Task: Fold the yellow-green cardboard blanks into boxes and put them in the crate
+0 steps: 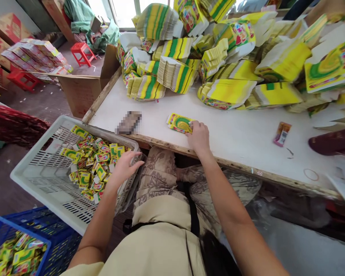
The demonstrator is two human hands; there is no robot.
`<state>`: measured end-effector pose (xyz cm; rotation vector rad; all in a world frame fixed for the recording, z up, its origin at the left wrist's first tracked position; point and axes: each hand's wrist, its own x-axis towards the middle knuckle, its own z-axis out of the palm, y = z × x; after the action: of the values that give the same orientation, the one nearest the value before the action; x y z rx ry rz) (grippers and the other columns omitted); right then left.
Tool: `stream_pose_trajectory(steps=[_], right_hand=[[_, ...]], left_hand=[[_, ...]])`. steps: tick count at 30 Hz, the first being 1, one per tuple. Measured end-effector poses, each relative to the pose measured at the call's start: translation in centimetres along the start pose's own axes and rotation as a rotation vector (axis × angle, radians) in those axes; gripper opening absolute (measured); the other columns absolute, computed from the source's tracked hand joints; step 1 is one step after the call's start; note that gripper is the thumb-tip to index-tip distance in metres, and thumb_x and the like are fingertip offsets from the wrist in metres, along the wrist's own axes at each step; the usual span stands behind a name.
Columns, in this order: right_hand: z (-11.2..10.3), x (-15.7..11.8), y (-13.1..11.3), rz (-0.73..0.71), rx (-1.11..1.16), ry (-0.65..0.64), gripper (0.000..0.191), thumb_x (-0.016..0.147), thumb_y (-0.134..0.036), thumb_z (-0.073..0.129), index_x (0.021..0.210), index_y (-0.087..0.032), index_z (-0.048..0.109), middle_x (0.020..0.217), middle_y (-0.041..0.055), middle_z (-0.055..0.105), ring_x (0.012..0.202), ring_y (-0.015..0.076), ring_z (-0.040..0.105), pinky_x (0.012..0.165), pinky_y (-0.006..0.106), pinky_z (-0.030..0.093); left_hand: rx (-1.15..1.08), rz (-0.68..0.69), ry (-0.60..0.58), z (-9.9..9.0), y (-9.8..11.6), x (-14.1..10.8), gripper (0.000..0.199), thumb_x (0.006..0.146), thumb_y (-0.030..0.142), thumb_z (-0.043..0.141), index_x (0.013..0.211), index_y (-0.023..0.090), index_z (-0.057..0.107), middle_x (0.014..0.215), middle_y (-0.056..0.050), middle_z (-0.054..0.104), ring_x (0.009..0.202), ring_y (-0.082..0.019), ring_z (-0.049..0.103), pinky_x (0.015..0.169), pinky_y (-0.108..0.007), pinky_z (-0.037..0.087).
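On the white tabletop lies a small yellow and green carton [179,123], close to the near edge. My right hand [199,138] grips its right end, with the fingertips pressed onto it. My left hand [125,168] hovers over the right rim of a white plastic crate [43,161], its thumb and fingers apart and nothing in them. Inside the crate is a heap of small yellow, green and red cartons [99,176].
Stacks of flat yellow cartons [176,74] line the table's far side. A blurred phone-sized object [129,122], a small wrapped packet [282,134] and a maroon cylinder [330,142] lie nearer. A blue crate [43,237], a cardboard box [80,92] and a red stool [82,53] stand left.
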<state>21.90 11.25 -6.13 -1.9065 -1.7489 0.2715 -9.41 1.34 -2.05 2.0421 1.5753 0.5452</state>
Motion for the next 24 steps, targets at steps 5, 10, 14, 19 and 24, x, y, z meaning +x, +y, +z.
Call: stream_pose_trajectory(steps=[5,10,14,19,24], right_hand=[[-1.4,-3.3,-2.2,0.004,0.637,0.095,0.036,0.078,-0.024,0.067,0.105,-0.025,0.044,0.084,-0.0007,0.059,0.077,0.0185,0.059,0.075,0.034,0.051],[-1.3,-9.2,-6.4,-0.028,1.135,-0.415,0.046,0.076,-0.040,0.076,0.104,-0.027,0.042,0.078,-0.0033,0.059,0.069,0.0154,0.059,0.064,0.029,0.051],[-1.3,-12.2,-8.6,-0.060,1.258,-0.447,0.044,0.079,-0.041,0.075,0.110,-0.026,0.047,0.096,0.0024,0.061,0.089,0.0178,0.061,0.082,0.034,0.052],[-1.3,-12.7,-9.7,-0.095,1.204,-0.460,0.054,0.073,-0.039,0.080,0.116,-0.024,0.051,0.099,0.0034,0.059,0.087,0.0174,0.058,0.078,0.032,0.051],[-0.9,-12.4,-8.9,0.060,1.277,-0.467,0.052,0.066,-0.038,0.084,0.105,-0.024,0.054,0.079,-0.0036,0.055,0.067,0.0126,0.053,0.059,0.025,0.045]], left_hand=[[-0.516,0.051,-0.117,3.8,4.0,1.6,0.057,0.082,0.045,0.068,0.132,0.022,0.053,0.125,-0.012,0.064,0.113,-0.025,0.062,0.093,-0.040,0.052],[-1.027,0.029,0.209,6.5,7.0,2.9,0.062,0.077,0.068,0.061,0.117,0.022,0.056,0.111,-0.011,0.065,0.103,-0.025,0.064,0.091,-0.041,0.053],[-1.180,-0.024,0.527,6.1,9.0,3.9,0.052,0.087,0.071,0.041,0.098,0.023,0.056,0.082,-0.003,0.057,0.079,-0.017,0.061,0.081,-0.034,0.053],[-1.111,-0.035,0.614,5.7,8.7,3.9,0.052,0.085,0.074,0.042,0.089,0.023,0.053,0.071,0.001,0.045,0.063,-0.012,0.047,0.064,-0.026,0.046],[-0.910,-0.064,0.458,6.9,7.8,2.4,0.083,0.062,0.092,0.047,0.109,0.023,0.050,0.085,-0.003,0.054,0.071,-0.015,0.051,0.065,-0.029,0.048]])
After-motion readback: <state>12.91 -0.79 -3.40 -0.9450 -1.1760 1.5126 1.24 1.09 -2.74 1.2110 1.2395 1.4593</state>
